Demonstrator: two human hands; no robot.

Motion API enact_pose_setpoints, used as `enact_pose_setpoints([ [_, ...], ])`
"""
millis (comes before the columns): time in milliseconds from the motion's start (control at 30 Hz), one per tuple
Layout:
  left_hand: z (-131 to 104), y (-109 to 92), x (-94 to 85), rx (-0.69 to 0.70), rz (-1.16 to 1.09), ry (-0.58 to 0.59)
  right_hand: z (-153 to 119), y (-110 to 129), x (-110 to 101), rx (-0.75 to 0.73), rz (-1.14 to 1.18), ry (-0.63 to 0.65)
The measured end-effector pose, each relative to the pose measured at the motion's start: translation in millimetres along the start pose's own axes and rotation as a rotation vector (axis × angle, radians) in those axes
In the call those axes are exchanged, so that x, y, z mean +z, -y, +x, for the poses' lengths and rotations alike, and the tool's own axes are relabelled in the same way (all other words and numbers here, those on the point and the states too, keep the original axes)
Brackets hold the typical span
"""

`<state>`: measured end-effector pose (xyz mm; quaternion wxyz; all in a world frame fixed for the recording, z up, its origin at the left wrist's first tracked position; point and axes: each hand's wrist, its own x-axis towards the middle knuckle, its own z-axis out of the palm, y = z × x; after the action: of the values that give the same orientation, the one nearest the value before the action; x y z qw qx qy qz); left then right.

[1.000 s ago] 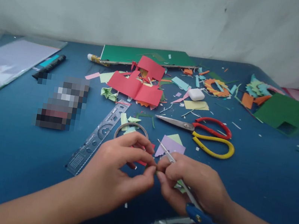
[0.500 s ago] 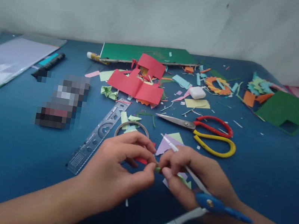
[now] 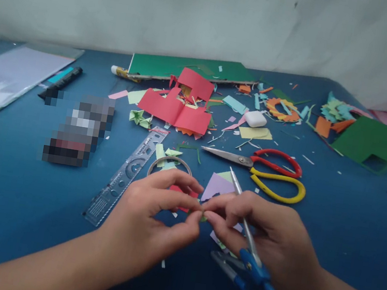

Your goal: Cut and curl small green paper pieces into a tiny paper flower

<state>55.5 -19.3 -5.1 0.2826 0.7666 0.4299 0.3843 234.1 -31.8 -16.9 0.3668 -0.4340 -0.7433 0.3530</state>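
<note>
Between its thumb and fingertips, my left hand [image 3: 158,213] pinches a small green paper piece [image 3: 204,218], mostly hidden by the fingers. My right hand [image 3: 261,224] is closed too, its thumb and forefinger on the same piece. Across the right fingers lies a drawing compass [image 3: 251,264] with a silver leg and a blue handle, its point directed up and away from me. Under and just beyond my hands are a red paper scrap [image 3: 183,197], a lilac paper piece [image 3: 218,186] and a roll of tape [image 3: 172,161].
Scissors [image 3: 249,162] with red and yellow handles lie beyond my right hand. A clear ruler [image 3: 126,173] is to the left. Cut red paper [image 3: 177,110], a green board [image 3: 187,69] and many scraps fill the back. A dark pixelated object [image 3: 80,132] sits at left.
The compass has swung in my right hand: its point now aims more upward and its handle hangs lower. Both hands stay together at the green paper piece.
</note>
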Motion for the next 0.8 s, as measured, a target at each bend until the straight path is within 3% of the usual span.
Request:
enact_pose_setpoints([
  [467,-3.4,2.5,7.4,0.071,0.101,-0.084,-1.5,-2.7,4.1,0.011,-0.005,0.013],
  [800,-4.1,1.6,8.1,0.067,0.104,-0.075,-2.5,-3.8,4.3,-0.023,-0.005,-0.008],
])
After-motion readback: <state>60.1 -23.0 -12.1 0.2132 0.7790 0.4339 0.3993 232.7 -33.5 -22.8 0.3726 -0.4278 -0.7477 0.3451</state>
